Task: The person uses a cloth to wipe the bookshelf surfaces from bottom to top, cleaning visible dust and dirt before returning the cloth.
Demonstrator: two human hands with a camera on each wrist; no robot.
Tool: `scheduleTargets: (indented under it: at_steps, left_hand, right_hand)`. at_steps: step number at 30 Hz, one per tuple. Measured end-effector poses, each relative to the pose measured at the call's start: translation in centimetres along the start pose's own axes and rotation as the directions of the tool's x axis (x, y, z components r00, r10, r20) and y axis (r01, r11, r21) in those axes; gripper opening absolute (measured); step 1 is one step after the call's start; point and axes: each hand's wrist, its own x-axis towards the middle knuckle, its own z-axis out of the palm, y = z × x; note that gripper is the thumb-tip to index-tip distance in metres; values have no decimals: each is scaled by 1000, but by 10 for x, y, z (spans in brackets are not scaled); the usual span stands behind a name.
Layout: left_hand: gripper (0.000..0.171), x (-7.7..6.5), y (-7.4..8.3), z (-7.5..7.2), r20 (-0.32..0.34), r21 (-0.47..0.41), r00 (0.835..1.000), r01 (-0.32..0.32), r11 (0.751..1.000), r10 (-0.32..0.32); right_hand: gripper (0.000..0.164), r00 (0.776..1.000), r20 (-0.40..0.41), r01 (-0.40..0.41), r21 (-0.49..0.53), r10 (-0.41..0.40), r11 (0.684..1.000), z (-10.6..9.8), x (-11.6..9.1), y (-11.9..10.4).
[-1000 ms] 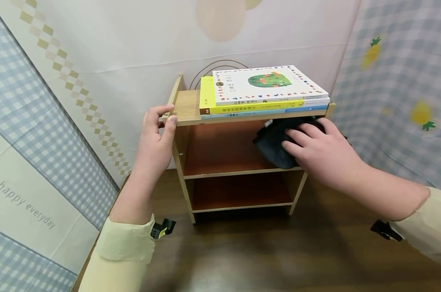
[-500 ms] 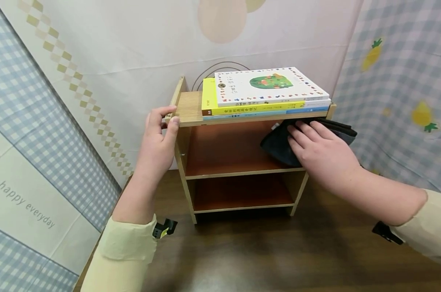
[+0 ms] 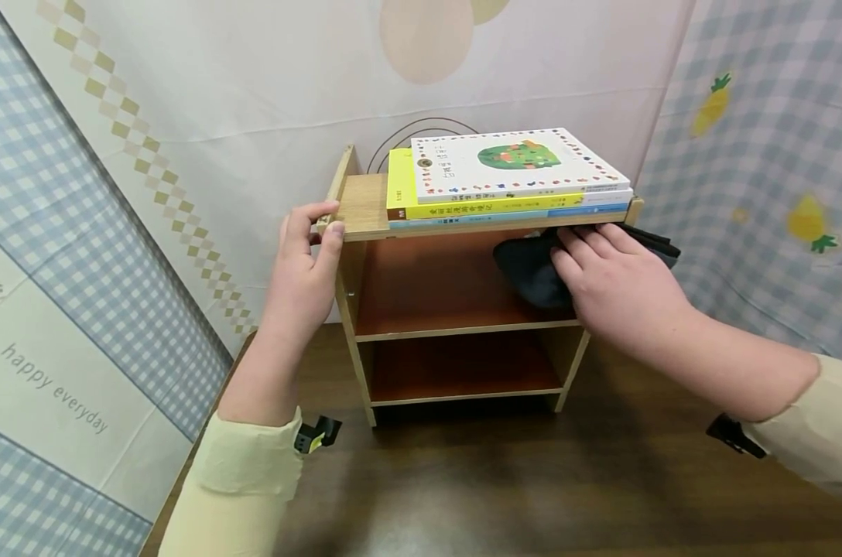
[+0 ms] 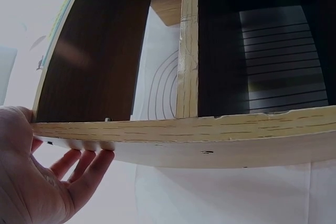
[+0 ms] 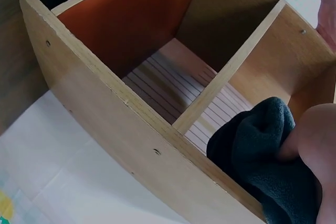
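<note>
A small wooden bookshelf [image 3: 365, 203] stands against the back wall. My left hand [image 3: 302, 271] holds its upper left corner; in the left wrist view the fingers [image 4: 89, 177] lie against the outside of the side panel. My right hand [image 3: 619, 290] holds a dark blue-green cloth [image 3: 525, 271] at the right end of the upper compartment, just under the top board. Part of the cloth hangs out past the right side panel. In the right wrist view the bunched cloth [image 5: 262, 150] covers part of that panel's front edge. The fingertips under the top board are hidden.
Three stacked books, a white one [image 3: 518, 162], a yellow one [image 3: 400, 186] and a blue one [image 3: 463, 220], lie on the top board. The middle shelf [image 3: 435, 302] and lower shelf [image 3: 463, 379] are below. Printed curtains [image 3: 762, 193] hang around; the floor [image 3: 477, 480] is dark wood.
Over the last second the right hand has moved slightly right and the cloth has come out past the right side panel. Since half a second ago its hanging part has lifted slightly. The left hand stays put.
</note>
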Motion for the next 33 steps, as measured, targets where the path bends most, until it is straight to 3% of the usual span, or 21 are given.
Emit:
scheduleTargets:
  at_steps: [11,20,33]
  left_hand:
    - [41,1,0,3,-12,-2,1000,12,1000,-12]
    - [41,0,-1,3,-25,15,1000,6,1000,-5]
    - [41,0,0,3,-26,17,1000,4,1000,-4]
  right_hand:
    - [22,992,1,-127,24,127,992,5,3,-9]
    - [22,979,92,-187,27,184,982,9,1,-18]
    - [19,965,188,-213,150,183,966,16,-6,-35]
